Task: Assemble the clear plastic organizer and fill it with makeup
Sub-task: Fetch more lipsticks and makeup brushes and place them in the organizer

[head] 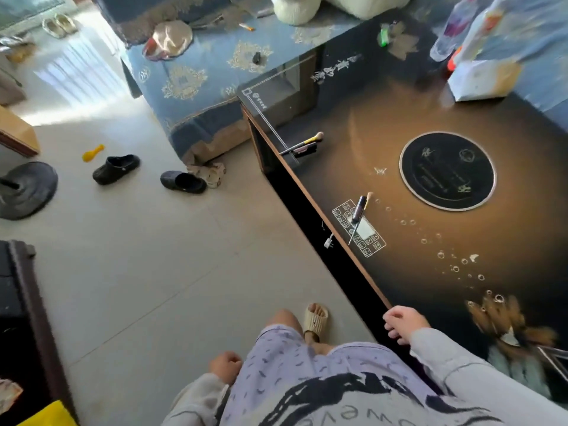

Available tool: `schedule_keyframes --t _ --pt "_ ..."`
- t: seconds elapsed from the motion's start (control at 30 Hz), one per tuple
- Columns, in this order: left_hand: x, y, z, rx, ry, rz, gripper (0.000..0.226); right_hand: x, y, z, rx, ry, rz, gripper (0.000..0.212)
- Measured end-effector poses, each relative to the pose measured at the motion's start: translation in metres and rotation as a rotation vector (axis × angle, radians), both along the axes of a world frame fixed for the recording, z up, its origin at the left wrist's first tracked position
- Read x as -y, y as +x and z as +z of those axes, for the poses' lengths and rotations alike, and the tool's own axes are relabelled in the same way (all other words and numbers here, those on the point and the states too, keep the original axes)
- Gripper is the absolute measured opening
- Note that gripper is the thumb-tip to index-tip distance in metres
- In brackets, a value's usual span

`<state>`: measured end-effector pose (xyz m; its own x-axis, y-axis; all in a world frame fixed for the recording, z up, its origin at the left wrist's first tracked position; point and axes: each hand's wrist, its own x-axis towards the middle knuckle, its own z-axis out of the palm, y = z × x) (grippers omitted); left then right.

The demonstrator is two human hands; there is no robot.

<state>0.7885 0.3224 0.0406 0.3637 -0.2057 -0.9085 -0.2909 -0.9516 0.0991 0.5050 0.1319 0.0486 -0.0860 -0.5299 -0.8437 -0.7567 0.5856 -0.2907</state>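
On the dark glossy table (pixel 399 142), near its left edge, lies a makeup brush (pixel 309 139) beside a dark flat compact (pixel 305 149). Closer to me a second slim brush or pencil (pixel 359 215) rests across the printed control panel. No clear organizer shows in this view. My right hand (pixel 402 324) rests on the table's near corner, fingers loosely curled, holding nothing. Beside my thigh, my left hand (pixel 226 365) hangs closed in a loose fist with nothing in it.
A round black hob plate (pixel 447 170) sits in the table's middle. A white box (pixel 482 79) and bottles (pixel 451 29) stand at the far right. A blue patterned sofa (pixel 190 75) is behind. Black clogs (pixel 116 169), a yellow toy (pixel 92 153) and a fan base (pixel 26 189) lie on the floor.
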Motion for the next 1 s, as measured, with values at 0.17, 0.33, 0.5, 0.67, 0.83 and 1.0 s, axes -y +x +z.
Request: schedule_keyframes --t 0.17,0.33,0.5,0.67,0.83,1.0 --pt "0.099 0.041 0.0 -0.008 -0.045 -0.175 0.035 0.03 0.02 0.002 0.016 0.005 -0.095 0.029" --pt "0.199 0.075 -0.007 -0.019 -0.07 -0.354 0.037 0.036 0.039 0.002 -0.023 0.073 -0.163 0.028" --pt "0.293 0.099 -0.004 -0.033 -0.123 -0.521 0.032 0.046 0.068 0.0 -0.107 0.143 -0.27 0.035" --pt "0.377 0.109 0.004 0.059 -0.209 -0.737 0.027 0.085 0.096 -0.002 -0.085 0.088 -0.367 0.031" --pt "0.438 0.107 0.004 0.165 -0.319 -0.841 0.029 0.144 0.119 -0.011 -0.068 -0.049 -0.474 0.014" --pt "0.481 0.095 -0.015 0.325 -0.424 -0.944 0.036 0.194 0.133 -0.028 -0.148 -0.12 -0.474 0.018"
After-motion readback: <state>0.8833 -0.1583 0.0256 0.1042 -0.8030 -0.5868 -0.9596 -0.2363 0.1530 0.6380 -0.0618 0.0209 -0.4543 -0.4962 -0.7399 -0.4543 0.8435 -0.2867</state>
